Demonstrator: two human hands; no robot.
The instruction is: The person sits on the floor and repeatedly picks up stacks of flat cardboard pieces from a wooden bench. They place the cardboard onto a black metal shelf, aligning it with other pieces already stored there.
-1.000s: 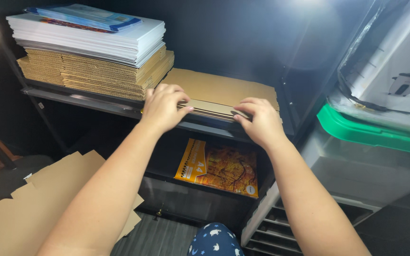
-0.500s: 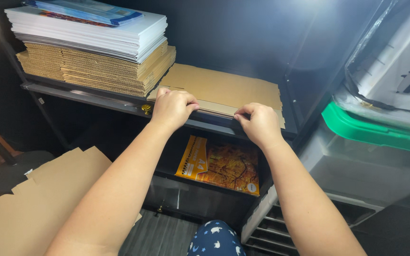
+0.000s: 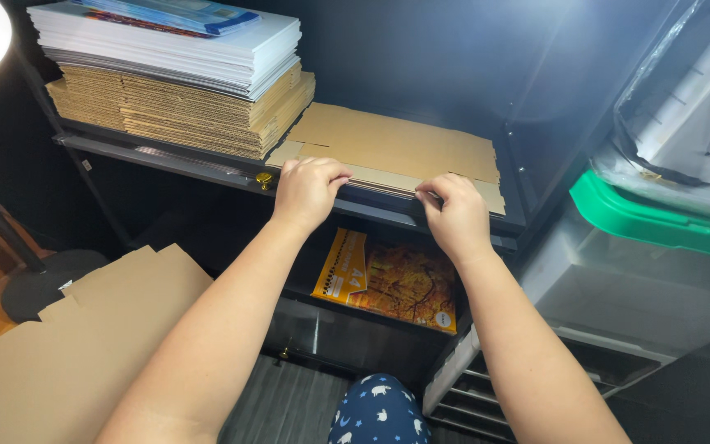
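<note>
The left hand and the right hand both grip the front edge of a flat cardboard sheet lying on a dark shelf, fingers curled over the edge and thumbs beneath; the two hands are near each other, with a stretch of bare edge between them. Just left of the left fingers stands a tall stack of corrugated cardboard topped with white paper; below both hands, on a lower shelf, lies an orange paper pack; further left and down, loose cardboard lies on the floor; right of the right fingers sits a clear bin with a green lid.
</note>
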